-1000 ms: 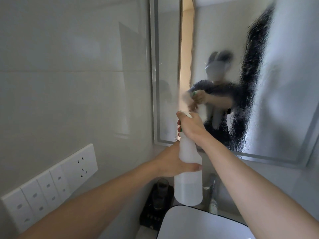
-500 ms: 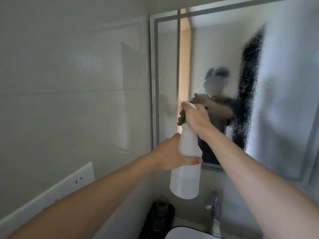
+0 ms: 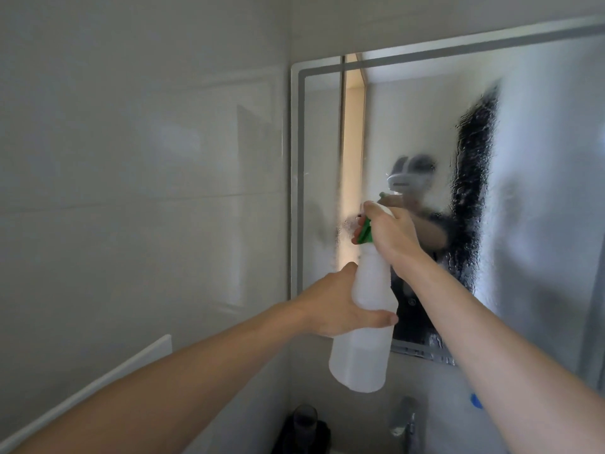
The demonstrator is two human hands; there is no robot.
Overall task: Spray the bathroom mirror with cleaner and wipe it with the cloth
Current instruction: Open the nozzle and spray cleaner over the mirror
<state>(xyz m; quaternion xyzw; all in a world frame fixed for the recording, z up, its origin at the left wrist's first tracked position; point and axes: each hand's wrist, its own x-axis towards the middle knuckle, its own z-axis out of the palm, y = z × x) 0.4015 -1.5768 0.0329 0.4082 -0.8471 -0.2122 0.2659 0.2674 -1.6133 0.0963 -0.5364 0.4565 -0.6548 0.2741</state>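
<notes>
Raised since a second ago: both hands and the spray bottle [image 3: 363, 322] have come up from the lower edge of the mirror [image 3: 540, 191] to about its mid-height. The left hand [image 3: 340, 306] wraps the bottle's middle, thumb across the near side. The right hand [image 3: 389, 237] grips the neck, fingers curled on the green trigger [image 3: 365, 232]. The bottle's long axis is near upright, base tipped slightly toward the person, and the nozzle faces the glass ahead and a little left. The right hand is the nearer to the mirror. A misted patch shows on the glass just beside the nozzle (wet streaks already run down the pane further right). The cloth is not in view. Judgement: spraying is underway, and the left strip of glass looks driest, so it is the likely next aim.
</notes>
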